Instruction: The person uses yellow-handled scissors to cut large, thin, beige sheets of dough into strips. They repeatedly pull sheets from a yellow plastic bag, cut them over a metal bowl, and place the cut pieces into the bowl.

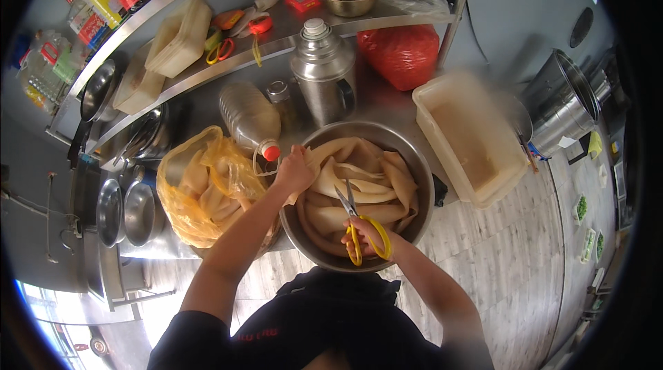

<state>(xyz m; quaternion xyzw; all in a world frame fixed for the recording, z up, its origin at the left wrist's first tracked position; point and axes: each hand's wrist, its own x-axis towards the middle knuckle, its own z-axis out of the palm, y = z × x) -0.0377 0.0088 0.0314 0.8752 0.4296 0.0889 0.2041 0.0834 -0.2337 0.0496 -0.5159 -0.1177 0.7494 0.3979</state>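
Before me a large round steel basin [426,204] holds long, pale, smooth strips of what looks like raw animal tissue [357,175]. At the basin's left rim my left hand [296,170] grips the end of one pale piece. My right hand [369,238], over the near part of the basin, holds yellow-handled scissors [383,238] by the handles, with their blades parted and pointing away from me over the strips. Left of the basin lies a yellow plastic bag [181,219] with more pale pieces in it, partly behind my left forearm.
Behind stand a plastic jug with a red cap [248,116], a small jar [279,98], a steel vacuum flask [323,74] and a red plastic bag [401,54]. A whitish plastic tub [445,168] is at the right, steel bowls [140,214] at the left. A metal shelf [279,46] runs above.
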